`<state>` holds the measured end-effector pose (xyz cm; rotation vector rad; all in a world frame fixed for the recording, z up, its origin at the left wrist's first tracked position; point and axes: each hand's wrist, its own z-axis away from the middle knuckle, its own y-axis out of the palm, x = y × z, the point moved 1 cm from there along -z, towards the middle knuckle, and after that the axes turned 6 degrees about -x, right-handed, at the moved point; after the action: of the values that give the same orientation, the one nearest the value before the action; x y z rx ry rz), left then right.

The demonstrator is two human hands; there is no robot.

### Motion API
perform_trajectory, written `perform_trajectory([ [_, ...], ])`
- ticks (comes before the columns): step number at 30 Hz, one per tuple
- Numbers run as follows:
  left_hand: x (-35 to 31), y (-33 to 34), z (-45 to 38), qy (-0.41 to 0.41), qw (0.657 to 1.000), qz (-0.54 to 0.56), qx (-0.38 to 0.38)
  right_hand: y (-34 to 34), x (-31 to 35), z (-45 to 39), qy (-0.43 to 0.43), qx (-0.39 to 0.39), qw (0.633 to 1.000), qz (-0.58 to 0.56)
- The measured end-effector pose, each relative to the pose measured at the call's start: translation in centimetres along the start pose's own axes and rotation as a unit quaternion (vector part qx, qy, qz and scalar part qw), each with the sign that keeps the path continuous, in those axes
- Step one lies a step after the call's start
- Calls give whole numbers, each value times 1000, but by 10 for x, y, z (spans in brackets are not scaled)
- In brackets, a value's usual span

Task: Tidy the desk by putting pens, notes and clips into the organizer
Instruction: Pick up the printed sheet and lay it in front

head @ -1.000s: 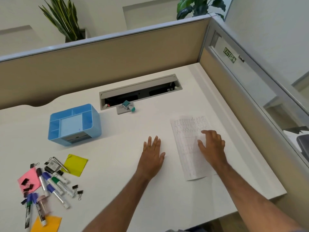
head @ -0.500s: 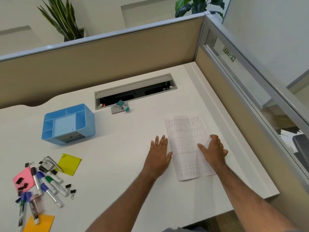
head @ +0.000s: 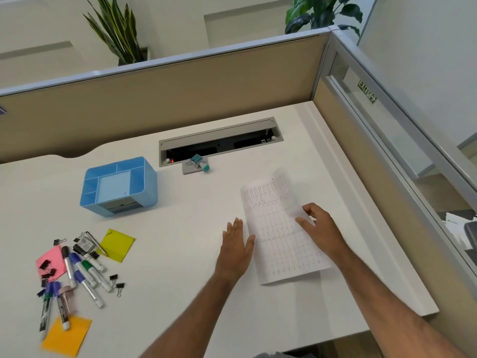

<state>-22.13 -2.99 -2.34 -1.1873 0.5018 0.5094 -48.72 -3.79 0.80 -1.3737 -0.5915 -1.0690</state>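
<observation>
Printed sheet (head: 280, 228): thin, limp, crease-prone, best lifted at its right edge, pressed under right hand (head: 318, 227), left hand (head: 236, 244) flat, fingers spread, empty.

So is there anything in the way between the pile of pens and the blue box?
Nothing visible blocks it. The pens lie in a heap with clips and sticky notes, and the blue organizer stands just behind them across bare desk. Both hands, left hand and right hand, are off at the printed sheet.
</observation>
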Motion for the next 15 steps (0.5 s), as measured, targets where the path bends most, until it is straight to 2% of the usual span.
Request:
perform_trajectory([
  [6,15,-18,8,-99,982,130,-95,24,44,6,-40,44,998,-13],
  [8,23,-24,11,-110,977,153,-102,34,58,8,-58,66,996,-16],
  [10,30,-30,14,-119,963,222,-94,45,72,10,-74,81,994,-11],
  [15,36,-51,24,-153,865,473,-66,74,104,13,-95,106,989,-34],
])
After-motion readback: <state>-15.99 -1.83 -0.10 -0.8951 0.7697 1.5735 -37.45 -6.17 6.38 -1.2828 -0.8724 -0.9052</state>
